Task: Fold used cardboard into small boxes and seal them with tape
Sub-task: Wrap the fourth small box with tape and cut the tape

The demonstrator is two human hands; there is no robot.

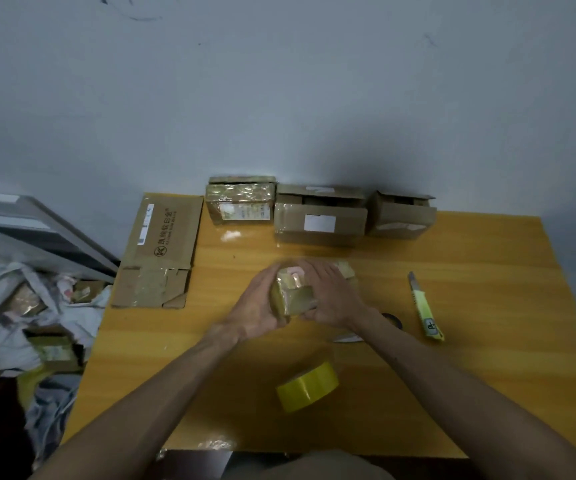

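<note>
Looks like the closing stage on one small box (293,294), held between both hands near the middle of the table (487,375); hard to tell whether resting on it or lifted. Shiny with tape on the near face, so probably pressing flaps shut or smoothing a strip down; too blurred to say which. Off to the left, at the table's left edge, flat cardboard (162,251) lying as likely stock for later. Along the back by the wall, three boxes (319,218) in a row, the right two seemingly open on top. Next move, at a guess: keeping one hand clamped on the flaps, freeing the other, reaching for the tape (309,386) lying near in front of the hands, then out right for the knife (425,306) to cut the strip. Calls for steady pressure, lest the flaps spring back

Gripping with the left hand (259,306): fingers curled round the box's left end, palm against it. Gripping with the right hand (331,296) too: fingers bent over the top and right side, thumb hidden. Both clamped on the box, neither free, close together with only the box between
</note>
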